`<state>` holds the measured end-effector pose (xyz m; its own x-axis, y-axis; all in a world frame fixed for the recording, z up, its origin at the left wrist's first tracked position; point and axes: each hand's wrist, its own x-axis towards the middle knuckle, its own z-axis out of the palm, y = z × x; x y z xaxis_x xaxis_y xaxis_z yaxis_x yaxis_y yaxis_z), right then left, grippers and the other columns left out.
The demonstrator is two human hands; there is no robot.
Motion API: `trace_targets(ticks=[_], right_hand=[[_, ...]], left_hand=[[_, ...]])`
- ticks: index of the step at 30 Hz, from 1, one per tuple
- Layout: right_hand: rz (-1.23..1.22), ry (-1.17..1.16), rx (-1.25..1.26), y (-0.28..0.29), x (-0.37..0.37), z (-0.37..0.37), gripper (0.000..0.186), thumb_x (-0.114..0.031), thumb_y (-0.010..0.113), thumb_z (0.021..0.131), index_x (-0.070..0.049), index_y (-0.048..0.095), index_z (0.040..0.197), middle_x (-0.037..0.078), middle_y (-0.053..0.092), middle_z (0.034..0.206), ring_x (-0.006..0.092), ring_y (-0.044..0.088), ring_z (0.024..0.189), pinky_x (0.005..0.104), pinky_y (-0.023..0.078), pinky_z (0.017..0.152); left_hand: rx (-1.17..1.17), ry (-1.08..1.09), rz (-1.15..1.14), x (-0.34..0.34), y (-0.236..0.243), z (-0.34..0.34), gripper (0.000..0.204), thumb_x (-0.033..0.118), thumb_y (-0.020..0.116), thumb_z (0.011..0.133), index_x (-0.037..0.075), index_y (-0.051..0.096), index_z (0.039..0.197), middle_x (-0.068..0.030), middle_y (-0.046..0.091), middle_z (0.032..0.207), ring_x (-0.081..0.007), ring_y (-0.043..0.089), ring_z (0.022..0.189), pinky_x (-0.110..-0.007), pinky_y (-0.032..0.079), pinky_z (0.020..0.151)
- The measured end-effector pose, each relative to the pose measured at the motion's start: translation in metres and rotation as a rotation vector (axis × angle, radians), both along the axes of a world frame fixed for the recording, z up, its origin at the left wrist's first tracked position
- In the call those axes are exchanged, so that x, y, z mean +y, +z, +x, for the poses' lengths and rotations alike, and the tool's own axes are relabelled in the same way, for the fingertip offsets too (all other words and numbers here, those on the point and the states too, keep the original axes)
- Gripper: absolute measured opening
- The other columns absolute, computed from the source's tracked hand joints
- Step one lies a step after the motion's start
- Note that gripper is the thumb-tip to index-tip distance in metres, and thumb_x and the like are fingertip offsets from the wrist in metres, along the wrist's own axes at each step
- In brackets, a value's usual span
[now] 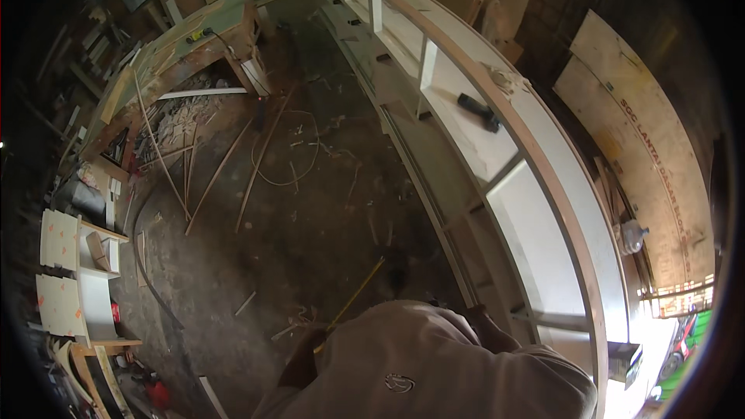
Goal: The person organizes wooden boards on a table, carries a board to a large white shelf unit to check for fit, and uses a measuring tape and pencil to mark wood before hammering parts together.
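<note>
My beige shirt fills the lower middle of the view. My left hand shows at its left edge, low over the floor, and seems closed on the near end of a thin yellow strip that slants up to the right. Only a dark part of my right hand pokes out past the shirt, close to the lower edge of a long white cabinet frame; its fingers are hidden. A black hand tool lies in one of the cabinet's open compartments.
The dirt floor is strewn with thin wood strips, shavings and a loop of cable. A cluttered workbench stands at the upper left, a small white shelf unit at the left. Plywood sheets and a water jug are on the right.
</note>
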<state>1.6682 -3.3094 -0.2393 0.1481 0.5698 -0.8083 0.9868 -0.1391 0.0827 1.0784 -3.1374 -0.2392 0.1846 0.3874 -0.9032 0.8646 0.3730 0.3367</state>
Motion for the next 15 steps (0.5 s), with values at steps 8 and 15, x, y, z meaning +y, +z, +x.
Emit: trace_targets(ticks=[8,15], right_hand=[[0.092,0.151,-0.009,-0.044,0.338,0.070,0.043,-0.038,0.072,0.080,-0.016,0.066,0.116,0.003,0.070,0.108,0.0191,0.067,0.101,0.0357,0.054,0.080],[0.172,0.403,-0.042,0.037,0.583,0.014,0.030,-0.035,0.073,0.080,-0.012,0.071,0.100,0.003,0.071,0.102,0.0225,0.068,0.100,0.0387,0.055,0.080]], left_hand=[[0.021,0.292,-0.071,0.087,0.026,0.046,0.025,0.026,0.059,0.086,0.007,0.071,0.095,-0.0143,0.066,0.083,-0.0287,0.066,0.078,-0.044,0.051,0.070],[0.021,0.452,-0.030,0.207,0.019,0.091,0.025,0.026,0.057,0.087,0.007,0.070,0.096,-0.0147,0.066,0.083,-0.0296,0.065,0.079,-0.046,0.051,0.069]])
